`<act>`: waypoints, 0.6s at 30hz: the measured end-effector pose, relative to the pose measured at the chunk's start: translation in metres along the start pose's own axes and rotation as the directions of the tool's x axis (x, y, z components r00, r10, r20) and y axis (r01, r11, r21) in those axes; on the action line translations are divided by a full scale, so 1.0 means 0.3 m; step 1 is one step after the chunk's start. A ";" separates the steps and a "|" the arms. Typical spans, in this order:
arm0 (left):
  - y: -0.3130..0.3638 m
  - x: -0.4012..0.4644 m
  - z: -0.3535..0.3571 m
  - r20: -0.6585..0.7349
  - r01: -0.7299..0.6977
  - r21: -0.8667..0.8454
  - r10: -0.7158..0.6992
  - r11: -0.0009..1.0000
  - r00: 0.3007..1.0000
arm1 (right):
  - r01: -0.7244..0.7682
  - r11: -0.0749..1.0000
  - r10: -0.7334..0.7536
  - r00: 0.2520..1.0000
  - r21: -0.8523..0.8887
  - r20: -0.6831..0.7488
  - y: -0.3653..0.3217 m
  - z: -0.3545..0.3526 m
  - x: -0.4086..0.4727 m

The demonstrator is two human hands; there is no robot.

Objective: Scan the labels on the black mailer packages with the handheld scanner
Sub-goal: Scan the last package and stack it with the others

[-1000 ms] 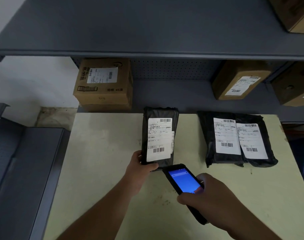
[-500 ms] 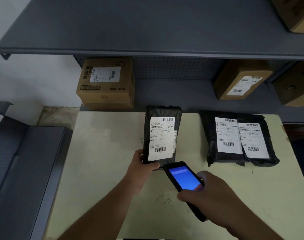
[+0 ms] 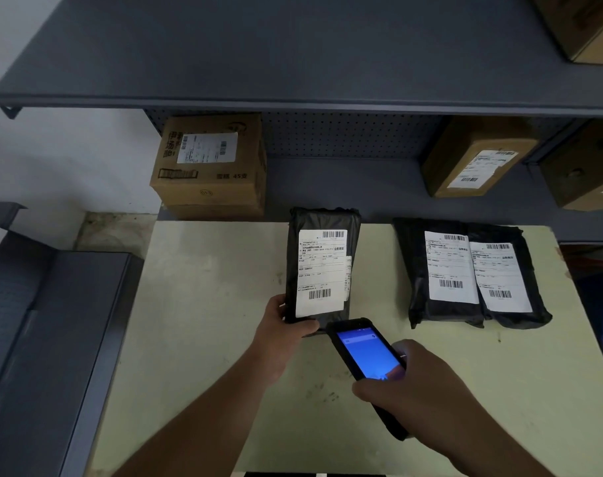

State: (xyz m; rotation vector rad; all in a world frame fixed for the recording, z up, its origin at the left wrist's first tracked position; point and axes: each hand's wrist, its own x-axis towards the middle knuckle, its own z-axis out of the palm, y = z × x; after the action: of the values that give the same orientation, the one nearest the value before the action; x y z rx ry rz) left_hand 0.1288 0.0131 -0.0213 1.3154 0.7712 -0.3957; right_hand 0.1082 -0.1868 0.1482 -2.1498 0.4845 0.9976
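Gripping black mailer (image 3: 322,266), left hand (image 3: 282,333); scanner (image 3: 367,356) just below, right hand (image 3: 420,383).

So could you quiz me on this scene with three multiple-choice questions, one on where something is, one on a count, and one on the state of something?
1. Where do the two black mailers that nobody is holding lie?
A. On the table, to the right of the held one
B. On the upper shelf
C. On the floor

2. How many black mailers are in view?
A. One
B. Three
C. Five

3. What state is the handheld scanner in?
A. Lying face down on the table
B. Held, with its screen dark
C. Held, with its screen lit blue

Answers:
1. A: both lie side by side on the pale table, right of the held mailer.
2. B: one is propped up by the left hand, two lie flat.
3. C: the right hand grips it and its screen glows blue.
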 end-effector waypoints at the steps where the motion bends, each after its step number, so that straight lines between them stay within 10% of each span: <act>1: 0.001 -0.003 0.003 0.002 -0.001 -0.004 0.001 1.000 1.000 | -0.002 1.000 0.002 1.000 0.006 0.000 0.001 -0.002 -0.002; 18: 0.037 -0.025 0.191 0.047 0.008 -0.093 -0.004 0.996 0.999 | -0.006 0.997 0.010 0.999 0.081 -0.040 0.103 -0.118 -0.013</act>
State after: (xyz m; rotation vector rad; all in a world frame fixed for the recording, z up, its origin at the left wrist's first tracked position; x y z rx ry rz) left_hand 0.1469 -0.0404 -0.0046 1.2124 0.7464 -0.3894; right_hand 0.1057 -0.2335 0.1535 -2.1006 0.5445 0.9243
